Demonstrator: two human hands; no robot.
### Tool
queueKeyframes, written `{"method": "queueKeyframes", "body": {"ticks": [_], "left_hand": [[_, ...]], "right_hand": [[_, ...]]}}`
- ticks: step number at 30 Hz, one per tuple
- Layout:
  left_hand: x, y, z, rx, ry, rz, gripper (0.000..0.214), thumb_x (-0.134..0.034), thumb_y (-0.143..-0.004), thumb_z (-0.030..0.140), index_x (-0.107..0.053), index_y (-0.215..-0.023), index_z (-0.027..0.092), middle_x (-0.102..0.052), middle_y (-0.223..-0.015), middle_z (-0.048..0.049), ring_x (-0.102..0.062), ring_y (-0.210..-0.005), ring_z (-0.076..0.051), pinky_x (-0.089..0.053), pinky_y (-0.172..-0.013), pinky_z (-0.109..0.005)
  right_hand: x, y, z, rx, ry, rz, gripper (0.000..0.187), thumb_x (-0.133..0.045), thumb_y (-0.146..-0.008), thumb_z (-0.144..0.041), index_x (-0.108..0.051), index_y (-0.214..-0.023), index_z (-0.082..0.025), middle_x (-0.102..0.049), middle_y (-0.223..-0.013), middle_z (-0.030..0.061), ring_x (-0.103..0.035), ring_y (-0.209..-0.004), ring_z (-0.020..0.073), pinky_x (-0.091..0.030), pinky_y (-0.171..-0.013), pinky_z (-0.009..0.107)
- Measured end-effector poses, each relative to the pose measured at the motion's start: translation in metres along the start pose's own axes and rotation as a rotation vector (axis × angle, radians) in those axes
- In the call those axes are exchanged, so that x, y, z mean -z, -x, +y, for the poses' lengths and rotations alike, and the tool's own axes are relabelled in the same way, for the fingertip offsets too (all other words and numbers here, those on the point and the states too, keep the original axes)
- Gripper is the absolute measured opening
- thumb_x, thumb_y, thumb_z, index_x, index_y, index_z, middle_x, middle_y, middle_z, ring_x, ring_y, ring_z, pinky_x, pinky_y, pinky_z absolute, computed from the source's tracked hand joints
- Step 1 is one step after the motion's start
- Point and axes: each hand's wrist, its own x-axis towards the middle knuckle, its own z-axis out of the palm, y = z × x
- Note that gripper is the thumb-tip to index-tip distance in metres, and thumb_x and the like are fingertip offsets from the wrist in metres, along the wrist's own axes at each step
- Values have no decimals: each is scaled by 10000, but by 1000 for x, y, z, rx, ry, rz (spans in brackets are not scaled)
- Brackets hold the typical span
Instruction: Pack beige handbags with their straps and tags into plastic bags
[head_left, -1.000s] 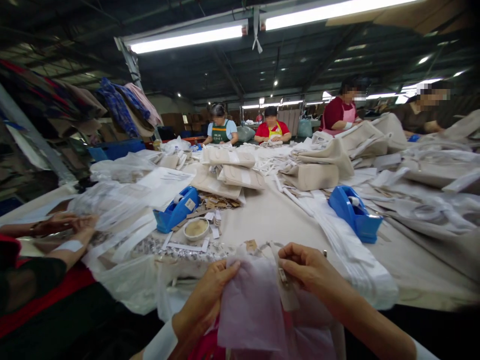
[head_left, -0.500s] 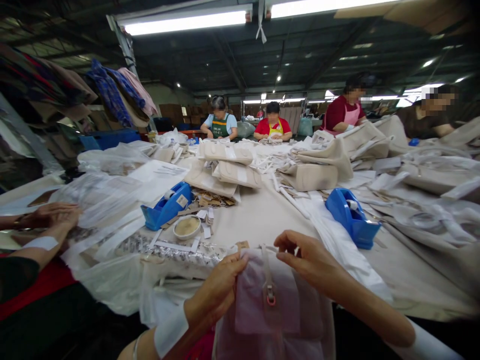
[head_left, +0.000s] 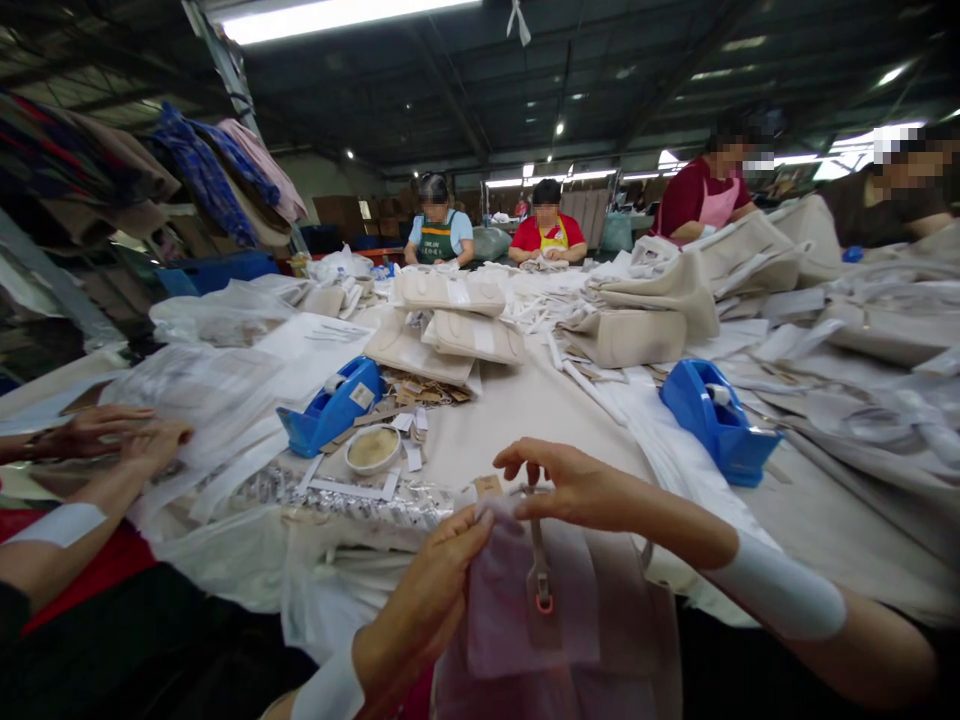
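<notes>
A beige bag (head_left: pixel 630 600) with a strap and metal buckle (head_left: pixel 543 592) stands at the table's near edge, below my hands. A thin translucent sheet (head_left: pixel 495 620) lies over its front, around the buckle strap. My left hand (head_left: pixel 442 570) pinches the sheet's upper left corner between thumb and fingers. A brown cardboard tag (head_left: pixel 487 486) shows just above that pinch. Over the top of the strap, my right hand (head_left: pixel 570 485) is spread, thumb apart from its bent fingers; whether the thumb touches the strap, I cannot tell.
Blue tape dispensers (head_left: pixel 334 405) (head_left: pixel 716 420) stand left and right. Near the left one are a round white dish (head_left: pixel 373 450) and several loose tags. Stacked beige bags (head_left: pixel 450 320) lie behind. A co-worker's hands (head_left: pixel 142 440) rest on plastic bags at left; other people work across the table.
My right hand has moved left over the strap, toward my left hand. My left hand keeps its pinch on the sheet. At left, the co-worker's nearer hand has shifted slightly right.
</notes>
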Motion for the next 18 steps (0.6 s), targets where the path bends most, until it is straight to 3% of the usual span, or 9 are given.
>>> {"method": "queueKeyframes", "body": {"ticks": [3, 5, 8, 12, 18], "left_hand": [[-1, 1, -3, -5, 26, 18, 286, -797, -714, 321, -730, -929, 145, -751, -855, -61, -682, -764, -188, -500, -750, -267], [-2, 2, -4, -19, 33, 23, 249, -793, -719, 323, -730, -881, 144, -754, -853, -64, -687, -786, -196, -502, -772, -271], [-2, 2, -7, -13, 17, -25, 279, -771, -747, 327, -721, -957, 150, -753, -912, -79, -698, -813, -222, -518, -784, -303], [-3, 2, -14, -50, -29, -95, 439, -800, -702, 231, -669, -1114, 155, -737, -1025, -103, -702, -884, -255, -527, -831, -342], [-11, 2, -20, -125, -183, 41, 494, -807, -615, 123, -642, -1080, 155, -742, -966, -85, -692, -870, -253, -538, -783, -320]], "right_hand": [[-7, 29, 6, -168, 76, 272, 270, -598, -840, -285, -599, -1092, -187, -660, -987, 50, -595, -810, 173, -448, -710, 292], [-14, 50, 13, -276, 152, 345, 289, -562, -868, -324, -582, -1127, -199, -658, -958, 57, -599, -825, 197, -435, -716, 320], [-24, 71, 22, -315, 206, 341, 414, -542, -867, -299, -531, -1266, -187, -656, -999, 81, -584, -928, 238, -422, -828, 380], [-33, 72, 23, -324, 169, 361, 535, -568, -801, -203, -488, -1327, -153, -656, -1029, 89, -546, -1011, 258, -381, -925, 431], [-37, 66, 8, -407, 99, 389, 561, -580, -765, -218, -492, -1317, -171, -656, -1016, 81, -564, -1013, 272, -385, -932, 474]]}}
